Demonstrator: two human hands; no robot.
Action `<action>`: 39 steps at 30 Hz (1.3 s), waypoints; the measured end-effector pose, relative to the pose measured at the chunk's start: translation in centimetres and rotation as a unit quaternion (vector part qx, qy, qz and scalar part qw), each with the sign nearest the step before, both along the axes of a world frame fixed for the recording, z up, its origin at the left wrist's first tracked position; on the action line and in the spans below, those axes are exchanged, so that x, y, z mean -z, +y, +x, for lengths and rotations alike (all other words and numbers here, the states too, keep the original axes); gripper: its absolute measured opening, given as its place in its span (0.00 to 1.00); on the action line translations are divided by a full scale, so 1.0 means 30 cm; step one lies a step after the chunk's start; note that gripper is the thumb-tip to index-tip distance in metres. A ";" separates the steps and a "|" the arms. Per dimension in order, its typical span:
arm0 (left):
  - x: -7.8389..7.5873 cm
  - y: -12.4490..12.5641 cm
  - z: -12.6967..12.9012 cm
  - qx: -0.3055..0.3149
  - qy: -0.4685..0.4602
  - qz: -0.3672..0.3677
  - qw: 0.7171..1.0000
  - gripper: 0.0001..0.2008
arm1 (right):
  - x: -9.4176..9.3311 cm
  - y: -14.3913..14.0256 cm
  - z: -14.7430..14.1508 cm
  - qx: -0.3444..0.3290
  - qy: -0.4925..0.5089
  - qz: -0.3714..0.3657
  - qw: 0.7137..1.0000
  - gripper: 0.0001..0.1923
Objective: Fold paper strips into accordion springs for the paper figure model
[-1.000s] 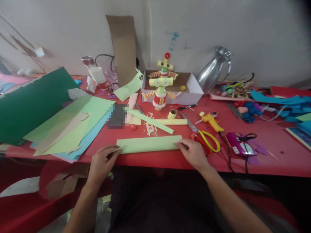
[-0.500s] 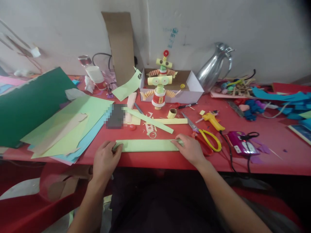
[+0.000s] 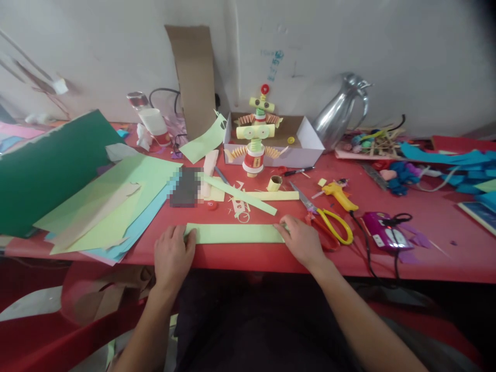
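A pale green paper strip (image 3: 234, 233) lies lengthwise near the front edge of the red table. My left hand (image 3: 173, 256) is closed at its left end, thumb and fingers on the paper. At the other end my right hand (image 3: 301, 238) pinches the strip's corner between thumb and fingers. Behind it lie a narrower green strip (image 3: 251, 200) and a pale yellow strip (image 3: 279, 196), with paper scraps (image 3: 240, 206) beside them. Scissors with yellow and red handles (image 3: 334, 226) rest just right of my right hand.
Two paper figures, the nearer one (image 3: 254, 147) in front of a white box (image 3: 306, 155), stand at the back. A yellow glue gun (image 3: 339, 196) trails its cable on the right. Coloured paper sheets (image 3: 151, 170) cover the left, and a metal jug (image 3: 339, 113) stands behind.
My left hand has turned slightly, its fingers now further over the strip's left end. My right hand and the strip stay nearly in place; the view has tilted up a little.
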State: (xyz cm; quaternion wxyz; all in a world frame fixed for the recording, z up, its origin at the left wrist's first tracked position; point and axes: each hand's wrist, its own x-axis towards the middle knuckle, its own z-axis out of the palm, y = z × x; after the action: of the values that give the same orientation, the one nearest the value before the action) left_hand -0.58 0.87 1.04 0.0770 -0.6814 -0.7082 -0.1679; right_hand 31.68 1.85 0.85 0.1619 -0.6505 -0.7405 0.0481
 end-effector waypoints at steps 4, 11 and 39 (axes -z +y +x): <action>0.006 0.001 0.006 -0.016 -0.008 -0.007 1.000 0.15 | -0.006 -0.003 -0.012 0.011 -0.025 -0.007 1.000 0.15; -0.017 -0.019 0.030 0.033 0.002 0.044 0.998 0.22 | 0.002 -0.024 -0.034 0.026 -0.097 0.056 0.993 0.15; -0.025 -0.147 0.318 0.196 0.045 -0.031 0.979 0.28 | -0.010 -0.137 -0.152 -0.201 -0.039 0.084 0.975 0.20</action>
State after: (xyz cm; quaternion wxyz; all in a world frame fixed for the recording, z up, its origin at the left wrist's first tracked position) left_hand 8.96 -3.53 1.78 0.0534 -0.8157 -0.5619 -0.1267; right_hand 27.12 -2.27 1.17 0.1736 -0.4739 -0.8633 -0.0083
